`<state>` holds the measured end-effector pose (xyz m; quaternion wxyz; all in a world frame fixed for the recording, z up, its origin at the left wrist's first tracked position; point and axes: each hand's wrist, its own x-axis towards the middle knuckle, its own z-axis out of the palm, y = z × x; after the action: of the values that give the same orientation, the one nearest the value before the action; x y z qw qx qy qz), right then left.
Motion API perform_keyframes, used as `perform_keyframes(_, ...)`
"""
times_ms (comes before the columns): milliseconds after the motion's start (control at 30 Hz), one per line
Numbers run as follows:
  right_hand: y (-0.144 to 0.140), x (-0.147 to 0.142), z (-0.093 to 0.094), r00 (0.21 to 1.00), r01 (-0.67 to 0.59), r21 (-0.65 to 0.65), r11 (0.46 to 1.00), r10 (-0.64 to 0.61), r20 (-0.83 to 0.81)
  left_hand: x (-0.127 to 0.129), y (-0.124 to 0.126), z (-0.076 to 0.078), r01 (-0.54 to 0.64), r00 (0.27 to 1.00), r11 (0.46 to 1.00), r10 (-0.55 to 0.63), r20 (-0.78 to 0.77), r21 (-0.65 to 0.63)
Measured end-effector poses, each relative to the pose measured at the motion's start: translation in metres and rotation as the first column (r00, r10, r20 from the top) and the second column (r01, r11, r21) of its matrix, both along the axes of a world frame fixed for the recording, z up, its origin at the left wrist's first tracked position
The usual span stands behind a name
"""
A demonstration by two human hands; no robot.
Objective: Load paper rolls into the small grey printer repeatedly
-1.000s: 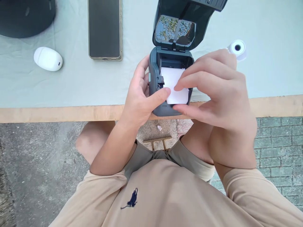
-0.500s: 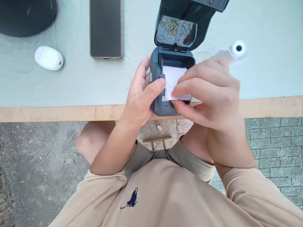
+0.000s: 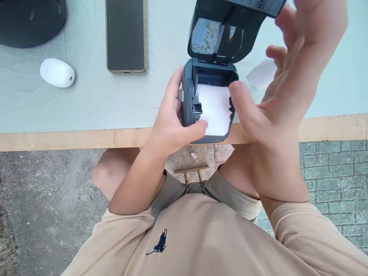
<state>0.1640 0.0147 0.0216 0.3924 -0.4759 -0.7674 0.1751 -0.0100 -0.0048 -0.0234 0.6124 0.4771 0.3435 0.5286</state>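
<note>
Head view shows me the small dark printer (image 3: pixel 209 101) standing at the near edge of the table (image 3: pixel 86 107), its lid (image 3: pixel 227 28) swung up and back. Half a second ago my right hand (image 3: pixel 287 84) was bent over the printer's open bay, fingertips pinching the white paper (image 3: pixel 215 110). Now that hand has let go and lifted up and to the right of the printer, fingers spread, palm open and holding nothing; its thumb hangs just beside the printer's right wall and its fingertips are up by the lid's edge. The paper lies flat across the bay with its free end reaching the printer's front lip. My left hand (image 3: pixel 172 119) has stayed put, wrapped around the printer's left side, thumb tip pressing on the near left corner of the paper.

I read this as the paper being seated and the feeding finished, with the lid not yet shut.

Right of the printer a loose white paper scrap (image 3: pixel 261 73) shows on the cloth, partly behind my right hand. Left of the printer lies a phone (image 3: pixel 125 35), farther left a white oval device (image 3: pixel 57 73) and a dark round object (image 3: pixel 31 21).
</note>
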Motion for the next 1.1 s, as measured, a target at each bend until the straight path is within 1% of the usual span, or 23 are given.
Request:
perform_keyframes(33,0.001,0.0,-0.002,1.0,0.011,0.012,1.0,-0.011,-0.023,0.0,0.0,0.0,0.008,1.0,1.0,-0.008,-0.008,0.003)
perform_keyframes(67,0.002,-0.001,-0.004,0.998,0.028,0.066,0.997,-0.024,-0.059,0.0,0.0,0.0,0.015,1.0,1.0,-0.015,-0.012,0.007)
perform_keyframes(133,0.004,-0.003,-0.008,0.987,0.077,0.199,0.977,-0.047,-0.151,-0.001,-0.001,-0.001,0.025,1.0,1.0,-0.025,-0.019,0.006)
perform_keyframes(167,0.004,-0.004,-0.008,0.984,0.089,0.252,0.964,-0.047,-0.17,-0.001,-0.001,-0.002,0.029,0.999,1.0,-0.029,-0.023,0.004)
perform_keyframes(200,0.003,-0.005,-0.008,0.987,0.085,0.284,0.955,-0.041,-0.158,-0.001,-0.001,-0.003,0.029,0.999,1.0,-0.029,-0.028,-0.001)
perform_keyframes(233,0.002,-0.005,-0.007,0.992,0.069,0.279,0.958,-0.037,-0.119,-0.002,-0.001,-0.004,0.025,0.999,1.0,-0.025,-0.032,-0.002)
perform_keyframes(300,0.0,-0.003,-0.003,0.999,0.011,0.219,0.976,-0.003,-0.035,-0.002,-0.001,-0.005,0.019,0.999,1.0,-0.019,-0.038,0.0)
perform_keyframes(367,0.0,0.002,0.0,0.997,-0.072,0.155,0.985,0.07,0.018,-0.002,-0.001,-0.005,0.011,0.999,1.0,-0.011,-0.044,-0.006)
perform_keyframes(467,0.001,0.008,0.001,0.983,-0.167,0.111,0.98,0.157,0.1,-0.002,-0.001,-0.005,0.002,0.999,1.0,-0.003,-0.053,-0.022)
perform_keyframes(533,0.003,0.009,0.0,0.973,-0.198,0.09,0.976,0.185,0.137,-0.002,0.0,-0.006,0.0,0.999,1.0,-0.001,-0.047,-0.017)
perform_keyframes(600,0.004,0.008,-0.001,0.972,-0.21,0.086,0.974,0.198,0.124,-0.002,0.0,-0.008,0.002,1.0,1.0,-0.002,-0.016,-0.006)
perform_keyframes(700,0.003,0.004,-0.002,0.986,-0.163,0.084,0.983,0.159,0.06,0.0,0.001,-0.007,0.019,0.996,1.0,-0.019,0.087,0.006)
perform_keyframes(767,0.001,0.001,-0.001,0.986,-0.166,0.011,0.986,0.166,0.029,0.002,0.0,-0.003,-0.005,0.99,0.999,0.01,0.14,-0.032)
perform_keyframes(833,0.0,-0.001,-0.001,0.973,-0.226,-0.112,0.968,0.229,0.011,0.004,0.0,0.002,-0.054,0.986,0.995,0.066,0.15,-0.084)
perform_keyframes(900,0.0,-0.001,-0.001,0.957,-0.286,-0.199,0.937,0.289,-0.011,0.004,0.0,0.004,-0.069,0.984,0.995,0.08,0.162,-0.075)
perform_keyframes(967,0.0,0.0,-0.001,0.947,-0.316,-0.238,0.918,0.319,-0.026,0.004,0.0,0.004,-0.062,0.982,0.997,0.069,0.173,-0.041)
perform_keyframes(1033,0.0,0.0,-0.001,0.938,-0.344,-0.258,0.903,0.344,-0.045,0.003,0.002,0.001,-0.058,0.986,0.996,0.067,0.155,-0.066)
perform_keyframes(1100,0.001,-0.001,0.0,0.928,-0.37,-0.269,0.889,0.365,-0.069,0.001,0.004,-0.003,-0.025,0.985,0.999,0.031,0.171,-0.036)
